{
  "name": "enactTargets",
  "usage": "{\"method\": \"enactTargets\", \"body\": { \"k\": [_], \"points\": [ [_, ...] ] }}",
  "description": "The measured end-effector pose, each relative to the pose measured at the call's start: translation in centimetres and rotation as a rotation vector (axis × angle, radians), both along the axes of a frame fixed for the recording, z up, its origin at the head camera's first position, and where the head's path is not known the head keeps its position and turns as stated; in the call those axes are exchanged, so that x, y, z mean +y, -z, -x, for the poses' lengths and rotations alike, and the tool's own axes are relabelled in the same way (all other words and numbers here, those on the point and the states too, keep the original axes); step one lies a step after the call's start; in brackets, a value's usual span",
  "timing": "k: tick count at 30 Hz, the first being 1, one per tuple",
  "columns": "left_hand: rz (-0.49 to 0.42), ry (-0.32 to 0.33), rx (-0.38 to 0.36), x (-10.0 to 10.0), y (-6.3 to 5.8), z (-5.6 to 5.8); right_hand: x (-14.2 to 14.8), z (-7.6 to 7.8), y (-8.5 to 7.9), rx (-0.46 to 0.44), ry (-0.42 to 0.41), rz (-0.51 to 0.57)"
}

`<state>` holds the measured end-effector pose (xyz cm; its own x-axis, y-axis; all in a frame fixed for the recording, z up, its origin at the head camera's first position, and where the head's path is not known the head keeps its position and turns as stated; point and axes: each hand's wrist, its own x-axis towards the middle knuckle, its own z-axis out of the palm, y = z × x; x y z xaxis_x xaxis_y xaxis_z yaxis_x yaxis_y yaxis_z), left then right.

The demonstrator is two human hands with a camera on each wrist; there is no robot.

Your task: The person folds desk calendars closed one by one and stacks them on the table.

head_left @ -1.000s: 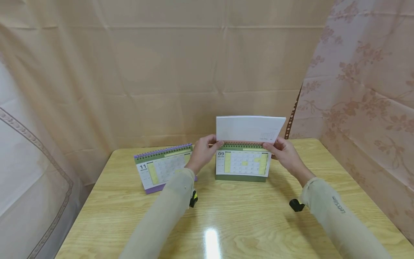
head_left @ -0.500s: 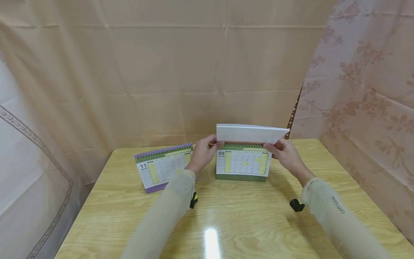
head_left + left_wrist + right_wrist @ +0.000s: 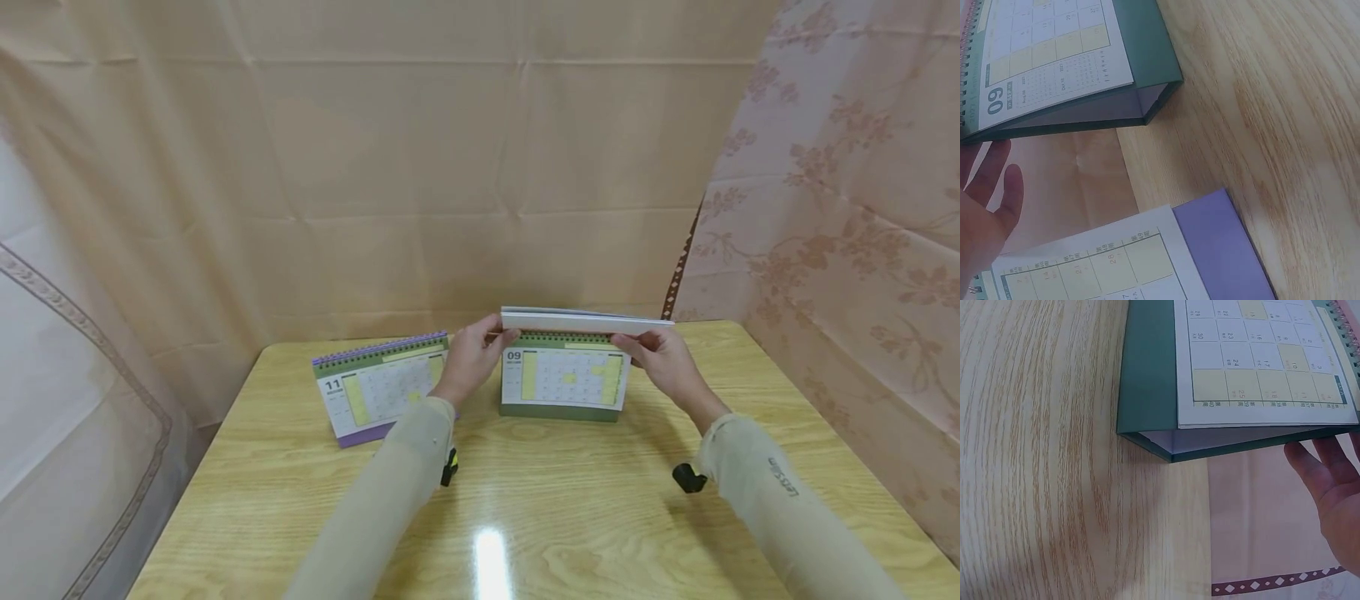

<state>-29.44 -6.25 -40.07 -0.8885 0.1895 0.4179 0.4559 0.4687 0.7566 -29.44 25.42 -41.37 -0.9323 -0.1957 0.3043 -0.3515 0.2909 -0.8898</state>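
Green calendar [image 3: 561, 382] stands to the right of the purple calendar [image 3: 382, 393], long axis spanning my left fingers [image 3: 507, 337] and right fingers [image 3: 630, 344], both pinching its upper corners, neither nearer.

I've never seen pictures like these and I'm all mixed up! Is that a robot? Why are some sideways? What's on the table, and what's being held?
No robot here: it's a person's bare left hand and right hand. The wide picture comes from a camera on the person's head, looking forward and down. The others come from a camera on each wrist, so the calendars look turned sideways.

Two calendars stand on the wooden table. The purple calendar shows 11. The green calendar shows 09, and both hands have their grip on its top corners. Some white pages show almost edge-on above its rings.
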Motion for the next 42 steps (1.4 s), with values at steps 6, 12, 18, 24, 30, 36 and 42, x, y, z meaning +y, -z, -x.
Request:
{"method": "enactTargets", "body": {
  "k": [6,12,18,24,30,36,42],
  "points": [
    [0.003,0.034,-0.023,-0.3,-0.1,0.0,-0.1,-0.3,-0.3,0.001,0.041,-0.026],
    [0.014,0.048,-0.024,-0.4,-0.3,0.0,-0.2,-0.6,-0.6,-0.003,0.041,-0.02],
    [0.01,0.037,-0.033,-0.4,-0.4,-0.1,0.1,-0.3,-0.5,0.038,-0.048,0.092],
    [0.018,0.045,-0.041,-0.8,-0.5,-0.1,0.3,0.1,-0.3,0.09,-0.14,0.164],
    [0.037,0.058,-0.05,-1.0,-0.7,-0.5,0.2,0.1,-0.2,0.118,-0.087,0.105],
    [0.06,0.072,-0.067,-1.1,-0.9,-0.9,0.2,0.1,0.2,0.211,0.045,-0.074],
    [0.075,0.067,-0.088,-1.1,-0.9,-1.3,0.2,-0.1,0.4,0.232,0.051,-0.083]
  ]
}}
